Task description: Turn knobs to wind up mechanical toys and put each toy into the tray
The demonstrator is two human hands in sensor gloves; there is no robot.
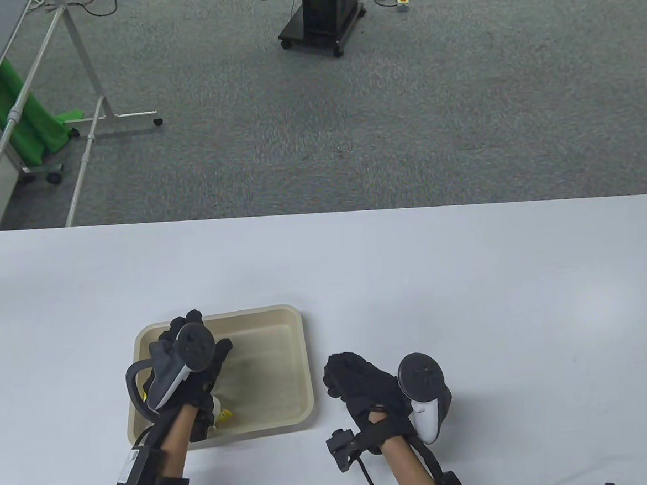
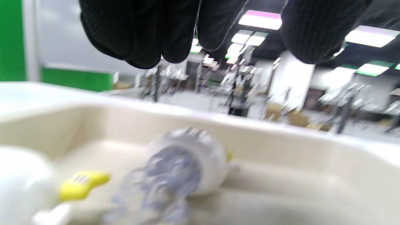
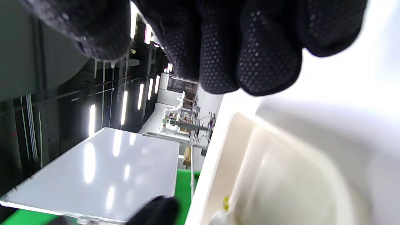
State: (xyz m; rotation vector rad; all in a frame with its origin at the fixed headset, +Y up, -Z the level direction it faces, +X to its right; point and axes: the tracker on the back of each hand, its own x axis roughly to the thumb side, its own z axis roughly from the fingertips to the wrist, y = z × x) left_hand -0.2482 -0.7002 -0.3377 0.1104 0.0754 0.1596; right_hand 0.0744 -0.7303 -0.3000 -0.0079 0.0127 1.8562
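The beige tray [image 1: 285,334] lies on the white table at front left. My left hand [image 1: 200,339] hovers over the tray's left part, its fingers [image 2: 140,37] relaxed and holding nothing. Below them a white and clear wind-up toy [image 2: 184,168] lies blurred on the tray floor. A second white toy with a yellow part [image 2: 78,184] sits nearer the wrist; it also peeks out as a white and yellow toy [image 1: 223,415] by my left forearm. My right hand [image 1: 341,377] rests on the table just right of the tray, fingers [image 3: 250,56] loosely curled and empty.
The tray's right half [image 1: 272,373] holds nothing. The table [image 1: 471,298] stretches bare to the right and back. Beyond its far edge is carpet with a white rack [image 1: 85,76] and a black wheeled stand [image 1: 321,15].
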